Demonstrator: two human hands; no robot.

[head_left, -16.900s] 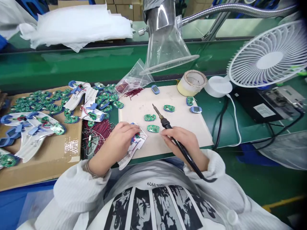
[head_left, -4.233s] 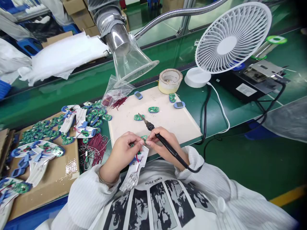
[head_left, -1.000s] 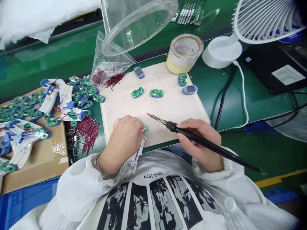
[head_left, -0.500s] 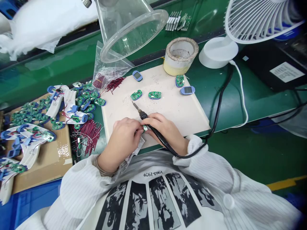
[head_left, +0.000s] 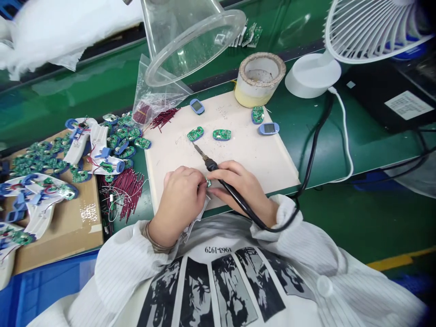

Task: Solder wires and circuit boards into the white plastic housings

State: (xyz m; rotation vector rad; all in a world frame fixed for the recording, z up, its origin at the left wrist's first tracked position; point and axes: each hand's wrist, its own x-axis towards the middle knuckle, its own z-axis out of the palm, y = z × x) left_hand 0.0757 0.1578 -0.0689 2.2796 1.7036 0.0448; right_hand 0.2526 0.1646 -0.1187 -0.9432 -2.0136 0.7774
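Note:
My left hand (head_left: pixel 183 197) is closed, its fingers curled round a small green circuit board (head_left: pixel 209 183), most of which is hidden. In my right hand (head_left: pixel 250 188) lies a soldering iron (head_left: pixel 235 196), its tip pointing up and left over the pale work sheet (head_left: pixel 180 159). The right fingertips are close beside the small board; whether they touch it I cannot tell. Beyond the iron's tip lie two green circuit boards, one to the left (head_left: pixel 195 134) and one to the right (head_left: pixel 221 135). Partly under my left hand is a clear plastic bag or wrapper (head_left: pixel 192 225).
Left of the sheet are piled circuit boards (head_left: pixel 127 136), dark red wires (head_left: pixel 131 190) and white curved housings (head_left: pixel 100 145). A tape roll (head_left: pixel 260 86), a white fan (head_left: pixel 308 75) and blue display modules (head_left: pixel 269 128) are behind. A clear extraction hood (head_left: pixel 194 50) hangs above. The iron's black cord (head_left: pixel 311 154) runs right.
My right hand and the soldering iron have shifted slightly right, a little away from my left hand. The left hand keeps its curled hold. The whole view has moved slightly.

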